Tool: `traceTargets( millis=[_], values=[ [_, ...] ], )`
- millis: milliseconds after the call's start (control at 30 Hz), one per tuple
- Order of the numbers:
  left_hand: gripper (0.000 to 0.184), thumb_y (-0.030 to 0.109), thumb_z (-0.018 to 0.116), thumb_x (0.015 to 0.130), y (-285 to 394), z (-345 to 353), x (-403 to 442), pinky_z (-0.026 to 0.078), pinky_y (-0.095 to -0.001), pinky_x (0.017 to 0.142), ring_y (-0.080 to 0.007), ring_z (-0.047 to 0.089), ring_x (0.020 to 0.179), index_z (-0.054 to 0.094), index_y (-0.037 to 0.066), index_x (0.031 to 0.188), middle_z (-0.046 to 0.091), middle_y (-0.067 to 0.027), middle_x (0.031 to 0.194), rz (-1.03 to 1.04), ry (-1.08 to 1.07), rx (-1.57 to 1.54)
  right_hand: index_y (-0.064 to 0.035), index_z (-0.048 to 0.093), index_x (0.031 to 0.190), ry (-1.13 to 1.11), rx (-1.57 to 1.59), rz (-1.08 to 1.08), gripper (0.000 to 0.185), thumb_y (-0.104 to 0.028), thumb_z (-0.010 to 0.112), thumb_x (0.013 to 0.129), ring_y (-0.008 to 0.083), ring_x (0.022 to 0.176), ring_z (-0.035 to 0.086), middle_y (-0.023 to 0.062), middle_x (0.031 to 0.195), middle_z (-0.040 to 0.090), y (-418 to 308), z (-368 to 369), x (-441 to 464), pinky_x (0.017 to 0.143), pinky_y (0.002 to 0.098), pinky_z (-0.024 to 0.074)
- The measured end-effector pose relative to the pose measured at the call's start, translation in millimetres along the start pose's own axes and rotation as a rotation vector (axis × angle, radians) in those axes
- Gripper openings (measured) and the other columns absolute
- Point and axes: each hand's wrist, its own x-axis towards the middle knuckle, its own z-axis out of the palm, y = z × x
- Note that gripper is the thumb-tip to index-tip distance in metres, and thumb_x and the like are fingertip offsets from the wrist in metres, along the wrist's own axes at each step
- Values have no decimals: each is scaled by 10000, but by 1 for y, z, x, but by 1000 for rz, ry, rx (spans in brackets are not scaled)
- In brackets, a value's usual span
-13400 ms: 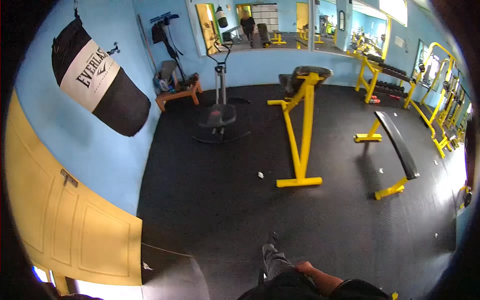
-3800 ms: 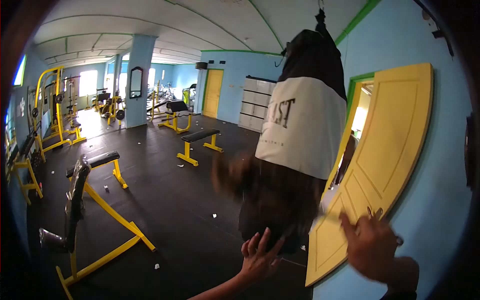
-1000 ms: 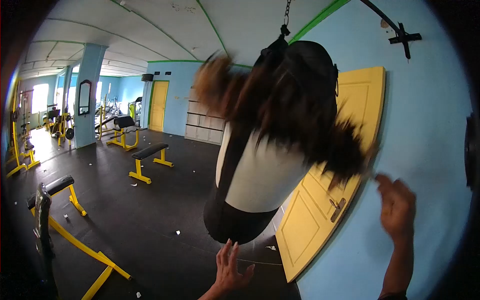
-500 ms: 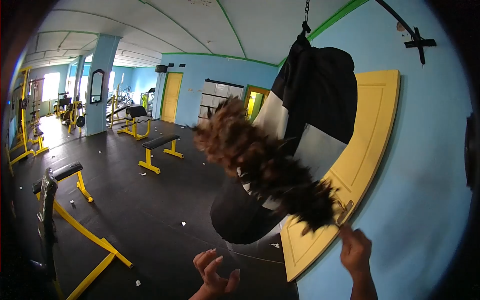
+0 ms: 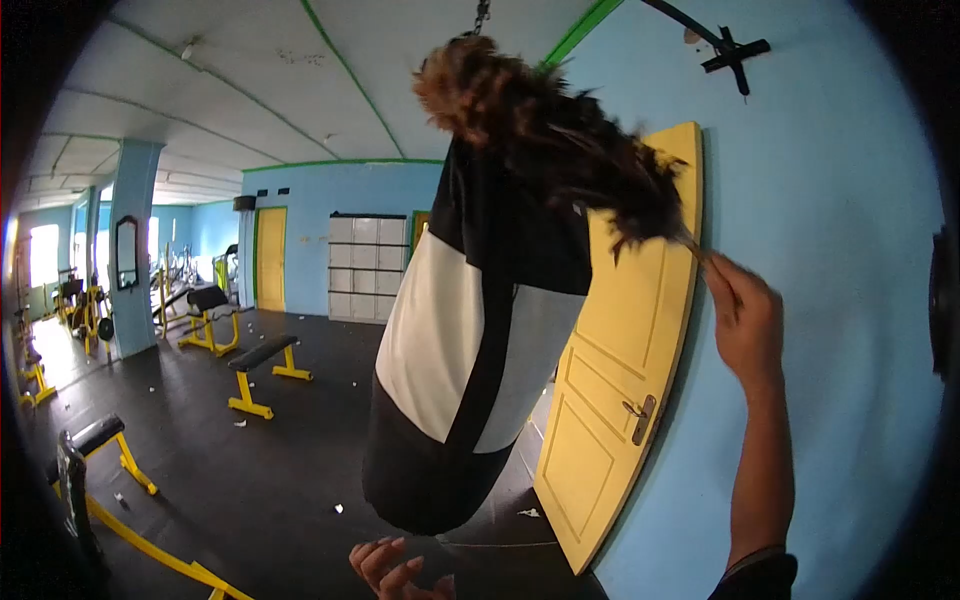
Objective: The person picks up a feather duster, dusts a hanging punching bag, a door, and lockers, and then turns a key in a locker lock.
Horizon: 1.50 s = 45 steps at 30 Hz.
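My right hand [image 5: 748, 318] is closed round the thin handle of a brown and black feather duster [image 5: 560, 135], raised at the right. The duster's feathers lie across the upper part of a hanging punching bag [image 5: 430, 340], which is black with white and grey panels; its top is largely hidden. Below the bag's rounded bottom, at the lower edge of the view, my left hand [image 5: 395, 570] has its fingers apart and curled a little, holding nothing. A small gap shows between it and the bag.
Behind the bag a yellow door [image 5: 620, 370] stands open near the blue wall. At the left are a flat bench [image 5: 262, 353], another yellow-framed bench [image 5: 95, 437] and a pillar [image 5: 137, 250]. White scraps lie on the black floor [image 5: 290, 470]. Grey lockers [image 5: 367, 268] stand farther back.
The feather duster and my right hand have risen from the bag's lower part to its top. My left hand sits lower in view, still off the bag. The camera's view has shifted.
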Motion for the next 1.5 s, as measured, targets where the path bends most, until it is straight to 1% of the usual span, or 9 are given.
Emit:
traceTargets(
  millis=[167, 367, 433, 533, 667, 867, 1167, 1333, 1500],
  values=[
    [408, 281, 598, 672, -8, -2, 31, 354, -438, 822, -279, 469, 932, 479, 75, 1002, 506, -160, 1028, 90, -18, 50, -23, 627, 986, -197, 51, -139, 204, -153, 551, 850, 374, 751, 603, 199, 814, 622, 33, 30, 56, 653, 408, 478],
    [418, 284, 624, 656, -20, 9, 71, 345, -436, 806, -267, 499, 918, 510, 77, 1001, 530, -139, 1016, 206, -16, 36, -4, 611, 985, 112, -176, 118, 227, -190, 571, 861, 333, 780, 628, 194, 819, 636, 32, 65, 94, 646, 396, 491],
    [432, 256, 652, 656, -28, 13, 92, 306, -395, 849, -235, 456, 1012, 550, 116, 1052, 516, -97, 1080, 216, -109, -3, -44, 570, 958, -84, -18, 204, 212, -199, 462, 863, 419, 749, 580, 214, 782, 610, 14, 65, 90, 691, 493, 464],
    [439, 258, 662, 642, -42, 25, 128, 299, -401, 854, -238, 463, 1012, 574, 128, 1052, 526, -77, 1077, 228, -142, 4, -36, 563, 929, -249, 76, 125, 194, -186, 475, 843, 426, 754, 574, 228, 778, 602, 8, 65, 94, 700, 499, 463],
    [541, 276, 668, 659, -50, 39, 186, 292, -417, 894, -269, 451, 1063, 532, 133, 1163, 504, -98, 1127, 234, -236, 76, -27, 567, 944, -67, -28, -12, 192, -157, 479, 834, 416, 769, 576, 236, 769, 593, 34, 98, 118, 706, 483, 470],
    [573, 261, 658, 687, -49, 60, 265, 293, -432, 935, -295, 449, 1074, 482, 99, 1207, 496, -125, 1131, 245, -218, 8, -193, 545, 1214, 24, -48, 41, 329, -191, 468, 894, 370, 732, 603, 172, 830, 584, 22, 134, 151, 669, 455, 492],
    [563, 289, 654, 717, -25, 106, 311, 321, -434, 934, -303, 465, 1078, 489, 87, 1216, 486, -142, 1164, 378, -220, 28, -152, 626, 980, 375, 64, 105, 176, -204, 513, 856, 384, 700, 599, 180, 752, 604, 30, 191, 219, 640, 475, 490],
    [566, 349, 639, 749, -23, 127, 337, 312, -450, 965, -325, 454, 1120, 499, 93, 1234, 486, -164, 1190, 400, -232, 139, -51, 608, 1035, 404, 332, 50, 267, -131, 534, 792, 386, 880, 599, 211, 933, 612, 7, 233, 269, 794, 444, 493],
    [565, 374, 624, 764, -21, 139, 345, 295, -459, 987, -340, 440, 1154, 501, 83, 1233, 491, -191, 1201, 367, -225, 220, -72, 606, 1060, 231, 349, 10, 285, -97, 538, 785, 361, 922, 598, 224, 970, 603, 23, 248, 292, 813, 427, 497]
  ],
)
